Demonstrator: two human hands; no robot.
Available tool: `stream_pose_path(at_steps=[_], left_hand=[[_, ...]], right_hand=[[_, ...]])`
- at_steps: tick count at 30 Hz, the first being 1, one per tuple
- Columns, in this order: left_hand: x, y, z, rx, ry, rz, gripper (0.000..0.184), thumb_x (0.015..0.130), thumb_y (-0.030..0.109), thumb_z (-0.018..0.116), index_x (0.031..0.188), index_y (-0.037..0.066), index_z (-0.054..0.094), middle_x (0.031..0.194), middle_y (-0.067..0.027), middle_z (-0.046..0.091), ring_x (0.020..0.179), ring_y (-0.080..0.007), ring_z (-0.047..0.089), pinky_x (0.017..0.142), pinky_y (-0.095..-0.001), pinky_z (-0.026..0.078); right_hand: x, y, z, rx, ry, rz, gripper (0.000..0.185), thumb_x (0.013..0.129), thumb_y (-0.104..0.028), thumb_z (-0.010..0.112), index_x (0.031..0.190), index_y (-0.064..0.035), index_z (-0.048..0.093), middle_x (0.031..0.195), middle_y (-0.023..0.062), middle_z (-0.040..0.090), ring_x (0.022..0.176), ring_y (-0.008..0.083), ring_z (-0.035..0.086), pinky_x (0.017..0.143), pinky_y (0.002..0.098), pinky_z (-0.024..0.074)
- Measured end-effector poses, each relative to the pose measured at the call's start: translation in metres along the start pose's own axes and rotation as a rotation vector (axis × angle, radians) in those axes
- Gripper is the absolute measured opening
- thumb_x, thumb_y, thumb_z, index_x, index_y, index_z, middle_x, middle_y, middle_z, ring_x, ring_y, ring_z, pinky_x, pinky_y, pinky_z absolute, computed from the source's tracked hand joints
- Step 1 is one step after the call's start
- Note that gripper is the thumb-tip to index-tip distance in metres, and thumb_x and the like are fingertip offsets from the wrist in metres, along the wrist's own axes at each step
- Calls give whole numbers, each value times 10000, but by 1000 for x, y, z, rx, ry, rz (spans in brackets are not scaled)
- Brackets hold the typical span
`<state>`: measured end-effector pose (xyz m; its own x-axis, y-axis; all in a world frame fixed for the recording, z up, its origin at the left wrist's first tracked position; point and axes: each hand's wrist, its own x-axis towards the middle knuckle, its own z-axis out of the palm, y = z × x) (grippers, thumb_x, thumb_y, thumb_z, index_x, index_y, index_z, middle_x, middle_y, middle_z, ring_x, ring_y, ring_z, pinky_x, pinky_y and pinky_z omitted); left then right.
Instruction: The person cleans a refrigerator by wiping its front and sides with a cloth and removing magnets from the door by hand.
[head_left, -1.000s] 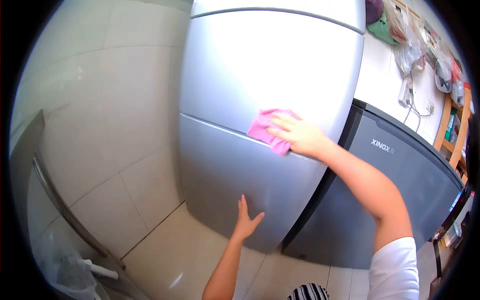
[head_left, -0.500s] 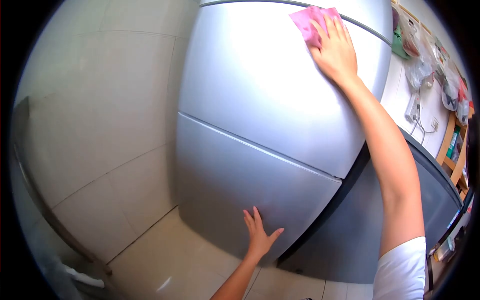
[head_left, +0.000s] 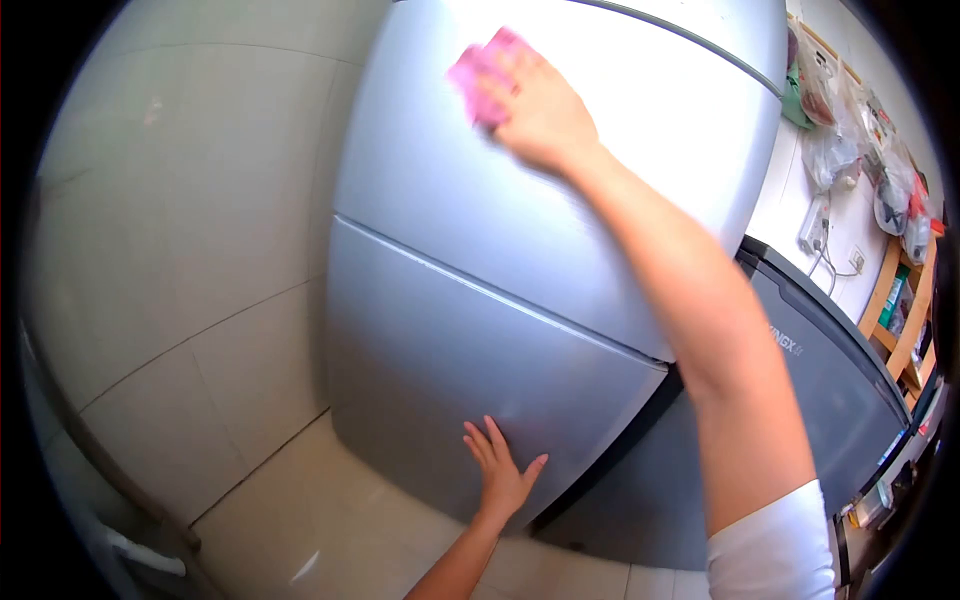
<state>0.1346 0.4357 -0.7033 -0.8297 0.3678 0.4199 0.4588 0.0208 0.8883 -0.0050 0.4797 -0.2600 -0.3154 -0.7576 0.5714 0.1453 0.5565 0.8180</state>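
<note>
A silver refrigerator (head_left: 480,220) with stacked doors fills the middle of the head view. My right hand (head_left: 545,110) presses a pink cloth (head_left: 480,80) against the upper left part of its middle door; both are slightly blurred by motion. Lower down, my left hand (head_left: 503,475) rests against the bottom door with its fingers spread and nothing in it. A horizontal seam (head_left: 500,288) runs between these two doors.
A dark grey chest freezer (head_left: 800,400) stands close on the right. Above it, plastic bags (head_left: 835,150) hang on the wall near a power strip (head_left: 814,225) with cables. A wooden shelf (head_left: 905,320) is at far right. A tiled wall (head_left: 200,200) borders the left.
My right hand has swept the pink cloth leftward and a little down across the door, away from its upper right edge. My left hand stays on the bottom door. The view has shifted slightly.
</note>
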Motion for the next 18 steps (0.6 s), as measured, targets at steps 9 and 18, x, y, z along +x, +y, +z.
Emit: stream_pose_path(at_steps=[9, 18], left_hand=[[-3, -4, -29, -61, 38, 38, 1008, 828, 361, 709, 1502, 57, 24, 1515, -326, -49, 1411, -477, 34, 1126, -502, 162], [-2, -13, -25, 97, 29, -49, 1127, 772, 422, 753, 1497, 61, -30, 1505, -335, -80, 1387, -524, 43, 1114, -524, 197]], right_hand=[[-101, -55, -66, 325, -296, -234, 500, 709, -179, 666, 1199, -123, 583, 1376, 93, 482, 1310, 272, 416, 1132, 390, 290], [-100, 71, -116, -142, -88, 170, 566, 751, -80, 620, 1300, -175, 523, 1351, 130, 505, 1266, 306, 464, 1080, 429, 347]])
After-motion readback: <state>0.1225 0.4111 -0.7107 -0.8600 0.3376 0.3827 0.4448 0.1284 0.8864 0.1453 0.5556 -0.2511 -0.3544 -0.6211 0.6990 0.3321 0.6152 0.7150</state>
